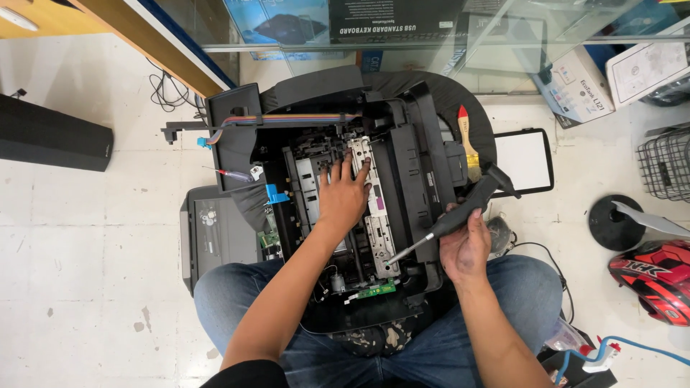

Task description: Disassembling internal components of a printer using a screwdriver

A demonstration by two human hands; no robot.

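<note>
An opened black printer (402,136) with its cover off rests on a round stool in front of my knees. My left hand (343,194) lies flat on the grey metal mechanism (375,215) inside it, fingers spread. My right hand (466,244) grips a black-handled screwdriver (460,212). Its shaft slants down and left, and the tip touches the lower end of the metal mechanism near a green circuit board (374,291). A bundle of coloured ink tubes (287,118) runs across the top of the printer.
A red-and-wood paintbrush (468,144) lies at the printer's right edge. A removed dark panel (215,233) sits on the floor at left, and a black-framed white panel (523,162) at right. A red helmet (650,276), a wire basket (665,165) and boxes stand further right.
</note>
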